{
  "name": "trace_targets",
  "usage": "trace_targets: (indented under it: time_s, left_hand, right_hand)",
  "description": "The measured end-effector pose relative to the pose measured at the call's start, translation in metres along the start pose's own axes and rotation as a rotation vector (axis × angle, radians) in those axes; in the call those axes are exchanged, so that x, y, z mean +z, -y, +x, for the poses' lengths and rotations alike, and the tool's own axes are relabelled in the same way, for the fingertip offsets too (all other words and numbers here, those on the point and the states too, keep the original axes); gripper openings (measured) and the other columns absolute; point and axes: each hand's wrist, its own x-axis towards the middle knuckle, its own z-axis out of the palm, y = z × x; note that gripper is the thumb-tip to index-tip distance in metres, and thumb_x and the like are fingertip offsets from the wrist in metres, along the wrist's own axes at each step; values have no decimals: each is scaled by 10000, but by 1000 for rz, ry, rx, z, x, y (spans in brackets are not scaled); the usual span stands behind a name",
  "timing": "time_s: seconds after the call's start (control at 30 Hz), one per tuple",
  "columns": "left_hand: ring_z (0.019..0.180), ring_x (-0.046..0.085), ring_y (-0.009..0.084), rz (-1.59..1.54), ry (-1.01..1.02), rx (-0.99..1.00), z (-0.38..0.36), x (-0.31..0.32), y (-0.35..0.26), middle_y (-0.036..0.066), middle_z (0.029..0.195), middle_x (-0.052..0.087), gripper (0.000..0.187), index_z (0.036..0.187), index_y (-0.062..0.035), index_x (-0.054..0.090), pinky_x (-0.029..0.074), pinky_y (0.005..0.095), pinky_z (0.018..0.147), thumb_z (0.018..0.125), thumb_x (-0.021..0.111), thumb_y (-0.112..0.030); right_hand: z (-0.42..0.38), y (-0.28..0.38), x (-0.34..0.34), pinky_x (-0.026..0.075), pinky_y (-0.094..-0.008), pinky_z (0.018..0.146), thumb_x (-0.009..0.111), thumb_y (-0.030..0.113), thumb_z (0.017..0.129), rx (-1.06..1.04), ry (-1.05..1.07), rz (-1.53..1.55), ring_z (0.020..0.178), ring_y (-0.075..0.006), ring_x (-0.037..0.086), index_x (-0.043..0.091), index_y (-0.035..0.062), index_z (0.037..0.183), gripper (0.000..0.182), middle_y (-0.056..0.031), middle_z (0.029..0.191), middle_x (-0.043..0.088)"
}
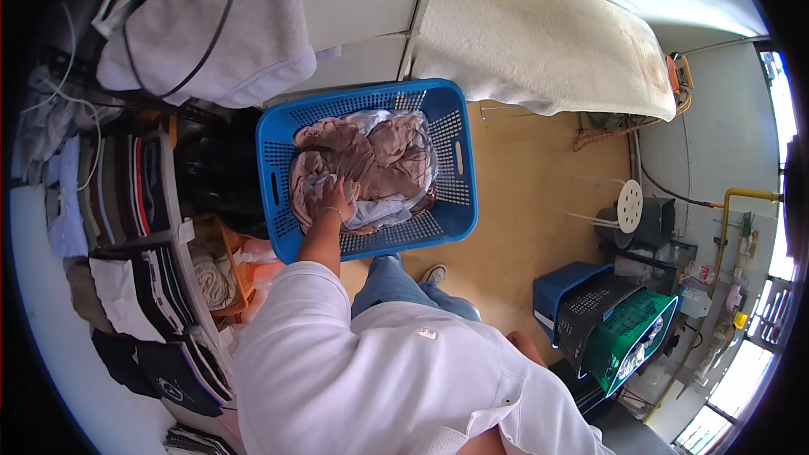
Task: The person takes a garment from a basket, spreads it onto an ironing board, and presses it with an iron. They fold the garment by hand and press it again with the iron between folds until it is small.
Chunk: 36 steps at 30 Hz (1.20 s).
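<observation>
We saw the heap of clothes point(371, 160), mostly dusty pink with some pale blue and white pieces, lying inside the blue laundry basket point(459, 202), which stood on the tan floor point(531, 194). The heap filled the basket from wall to wall and rose close to its rim, so there was little slack between fabric and the perforated sides.

Around the basket the room varied. To its right the floor lay bare for a good stretch, up to the stacked blue and green crates point(615, 320) near the wall. To its left the basket stood just beside a shelf of folded clothes point(135, 202), with dark items in the gap. Behind it hung a cream towel point(548, 42) and a grey towel point(219, 25), both above floor level and apart from the rim.

The left hand point(333, 200) reached forward and down from a white sleeve point(295, 320), forearm bare and nearly straight, entering the basket over its near wall. The fingers were curled into the fabric at the near-left part of the heap, closed on a pale blue piece among the pink ones. The clothes lay directly under and ahead of that hand, touching it.

The right hand point(524, 344) showed only as a sliver low beside the body, well apart from the basket; we could not tell whether it was open or closed.
</observation>
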Motion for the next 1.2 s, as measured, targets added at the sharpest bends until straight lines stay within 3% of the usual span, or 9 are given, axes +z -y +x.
trace_targets:
  time_s: [0.1, 0.17, 0.3, 0.53, 0.73, 0.83, 1.03, 1.1, 1.2]
  left_hand:
    - [1426, 110, 321, -230, -112, -67, 68, -7, -16, 103, 1559, 16, 858, 1486, -216, 148, 233, 453, 1128, 820, 667, -368]
    - [1337, 349, 329, -292, -13, -125, 97, 66, 11, 167, 1467, 332, 877, 1472, -128, 216, 287, 443, 1103, 793, 667, -451]
    - [1251, 466, 325, 171, 135, -103, 63, 130, 20, 204, 1304, 520, 537, 1278, -110, 553, 339, 404, 1065, 877, 475, -458]
    - [772, 640, 267, -453, -295, 755, -49, 11, -56, 117, 785, 657, 337, 899, -28, 648, 494, 397, 679, 786, 685, -344]
    - [705, 510, 100, -985, 131, 1094, -204, -100, -129, -5, 703, 491, 230, 782, -68, 473, 436, 267, 650, 809, 686, -151]
    - [732, 481, 91, -1113, 218, 1338, -263, -129, -156, -13, 754, 447, 316, 763, -116, 362, 420, 259, 661, 790, 674, -74]
    - [775, 420, 63, -1304, -86, 1391, -336, -221, -150, -42, 840, 343, 391, 798, -167, 324, 380, 216, 689, 692, 629, 53]
    - [816, 419, 54, -1340, -390, 1465, -333, -246, -137, -46, 868, 351, 338, 831, -152, 355, 390, 215, 724, 748, 608, 56]
    - [828, 473, 64, -1677, -300, 1518, -350, -291, -128, -52, 858, 446, 277, 878, -178, 365, 411, 224, 743, 835, 525, 43]
  right_hand:
    - [41, 15, -3, 492, -315, 704, 628, 239, 847, 94, -43, 193, 761, -186, 624, 636, 48, 951, 218, -99, 801, 655]
    - [17, 19, 0, 488, -300, 687, 616, 202, 847, 39, -59, 232, 738, -165, 615, 631, 37, 922, 182, -91, 764, 639]
    - [16, 53, -2, 485, -304, 667, 615, 190, 846, -85, -8, 193, 714, -160, 610, 622, 32, 917, 173, -84, 741, 628]
    - [68, 149, -21, 492, -357, 684, 690, 99, 742, -525, -212, -59, 786, -250, 606, 586, 57, 994, 276, -119, 856, 599]
    - [52, 335, -48, 432, -411, 910, 729, 67, 664, -1213, -342, -184, 1002, -324, 549, 392, 106, 1353, 767, -119, 1107, 568]
    - [66, 357, -34, 452, -395, 888, 743, 113, 681, -1212, 148, 325, 1027, -335, 574, 490, 78, 1273, 645, -142, 1083, 610]
    - [62, 342, -45, 499, -386, 780, 670, 216, 780, -898, 3, -119, 903, -342, 650, 637, 78, 1091, 342, -176, 967, 674]
    - [92, 318, -61, 503, -388, 760, 671, 223, 777, -926, -64, 1, 882, -337, 654, 628, 97, 1104, 353, -183, 986, 669]
    - [105, 299, -120, 504, -365, 728, 652, 142, 758, -803, -312, -16, 818, -327, 651, 630, 67, 1070, 322, -194, 913, 668]
